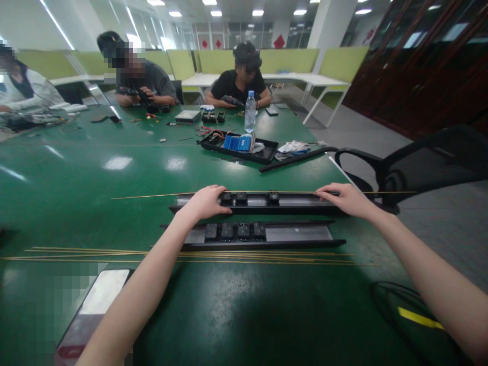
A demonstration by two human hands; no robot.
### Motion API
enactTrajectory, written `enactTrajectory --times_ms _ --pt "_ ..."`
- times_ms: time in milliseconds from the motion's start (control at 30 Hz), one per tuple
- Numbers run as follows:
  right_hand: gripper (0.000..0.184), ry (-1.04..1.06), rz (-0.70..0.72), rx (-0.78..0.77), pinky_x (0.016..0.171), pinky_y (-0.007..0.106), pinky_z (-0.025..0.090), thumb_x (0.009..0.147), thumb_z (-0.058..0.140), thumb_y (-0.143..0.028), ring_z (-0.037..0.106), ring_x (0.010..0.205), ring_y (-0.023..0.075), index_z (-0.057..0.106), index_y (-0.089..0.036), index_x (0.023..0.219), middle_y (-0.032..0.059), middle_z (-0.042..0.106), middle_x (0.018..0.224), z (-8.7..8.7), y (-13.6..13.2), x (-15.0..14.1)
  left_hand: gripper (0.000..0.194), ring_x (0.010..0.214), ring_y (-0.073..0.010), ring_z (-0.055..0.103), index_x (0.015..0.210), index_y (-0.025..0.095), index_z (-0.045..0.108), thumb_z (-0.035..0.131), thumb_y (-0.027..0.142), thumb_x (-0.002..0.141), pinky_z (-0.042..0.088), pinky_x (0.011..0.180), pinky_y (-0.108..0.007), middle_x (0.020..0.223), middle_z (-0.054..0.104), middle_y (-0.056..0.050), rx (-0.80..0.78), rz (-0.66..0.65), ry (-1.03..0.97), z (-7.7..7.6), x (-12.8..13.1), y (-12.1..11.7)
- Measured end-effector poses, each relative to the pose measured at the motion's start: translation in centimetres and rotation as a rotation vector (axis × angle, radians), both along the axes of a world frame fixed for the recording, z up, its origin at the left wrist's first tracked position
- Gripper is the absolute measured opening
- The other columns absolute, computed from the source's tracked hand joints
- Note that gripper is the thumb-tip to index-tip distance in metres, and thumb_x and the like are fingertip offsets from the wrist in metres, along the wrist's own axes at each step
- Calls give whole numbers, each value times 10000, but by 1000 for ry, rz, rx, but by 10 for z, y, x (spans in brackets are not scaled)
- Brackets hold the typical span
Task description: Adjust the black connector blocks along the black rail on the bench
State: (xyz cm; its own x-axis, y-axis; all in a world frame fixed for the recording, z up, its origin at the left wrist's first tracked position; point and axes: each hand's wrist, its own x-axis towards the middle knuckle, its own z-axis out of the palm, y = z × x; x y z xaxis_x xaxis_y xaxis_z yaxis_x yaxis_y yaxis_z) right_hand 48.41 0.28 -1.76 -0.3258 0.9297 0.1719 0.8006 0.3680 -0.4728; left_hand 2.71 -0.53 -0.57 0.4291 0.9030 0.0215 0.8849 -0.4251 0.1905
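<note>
A long black channel [297, 207] with a grey inside lies across the table, holding small black blocks [273, 197]. My left hand [206, 202] is closed across its left part, thumb at the near wall and fingers by the far wall, beside a block. My right hand [341, 197] pinches a thin brass-coloured rod [148, 196] near the channel's right end. The rod runs along the far wall and sticks out past both ends. Nearer me lies a second black channel [301, 234] with several black blocks [244, 231] in a row.
Several loose brass-coloured rods [267, 257] lie in front of the channels. A phone-like device [102, 295] is partly behind my left forearm. Beyond are a black tray [269, 148], a water bottle [250, 114], gloves [293, 150] and a black strip [297, 159]. People sit across the table.
</note>
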Motion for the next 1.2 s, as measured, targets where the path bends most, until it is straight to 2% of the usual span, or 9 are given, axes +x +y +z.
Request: enactTrajectory --times_ms 267,467,567,700,800,867,933,1033,1200 --pt "415 20 -101 -67 889 366 467 892 582 -578 689 938 268 774 -210 888 116 775 954 1 -4 29 617 1102 -335 652 1203 173 636 730 581 750 506 932 -396 1190 696 -142 3 -5 3 -2 -1 1" --pt "369 22 -186 -113 886 358 453 885 620 -546 687 965 261 787 -217 911 115 777 998 1 -7 49 633 1127 -335 645 1211 170 634 731 588 746 503 945 -395 1207 693 -147 -2 -8 4 -1 0 1" --pt "344 5 -215 -90 853 349 463 874 647 -520 683 963 254 791 -218 956 109 777 1022 3 -8 49 627 1117 -335 651 1206 182 639 737 588 739 503 944 -398 1200 700 -140 -2 -12 2 0 0 2" --pt "356 14 -151 58 785 343 495 886 631 -508 669 996 254 779 -217 1027 108 763 1085 10 -10 23 620 1118 -336 650 1211 182 641 735 579 743 502 947 -402 1206 700 -141 0 -10 0 0 1 1" --pt "345 30 -47 225 841 382 511 910 588 -504 666 989 256 770 -230 1014 87 762 1043 14 -11 -14 622 1129 -336 647 1211 188 641 741 578 737 500 958 -402 1208 701 -138 -5 -3 5 1 1 1" --pt "329 32 20 261 860 396 517 934 559 -475 662 995 255 764 -242 1044 77 763 1040 15 -9 -42 617 1133 -334 648 1204 194 643 748 575 731 500 962 -395 1201 704 -133 -6 1 15 2 2 1" --pt "322 29 91 269 887 401 512 945 548 -457 660 993 251 762 -246 1059 69 766 1044 15 -5 -69 614 1132 -335 650 1201 193 641 746 576 733 502 959 -392 1199 705 -134 -5 3 28 2 2 1" --pt "316 -4 145 226 847 374 512 951 541 -452 672 952 236 768 -252 1040 55 771 1033 11 4 -99 617 1131 -335 651 1204 187 636 735 585 743 504 957 -393 1216 700 -140 -7 2 42 3 3 0" --pt "292 15 115 121 717 326 497 919 574 -456 691 838 218 782 -251 925 32 783 936 3 12 -118 616 1137 -335 646 1214 198 631 729 586 745 500 970 -402 1223 700 -136 -13 3 37 4 2 1"
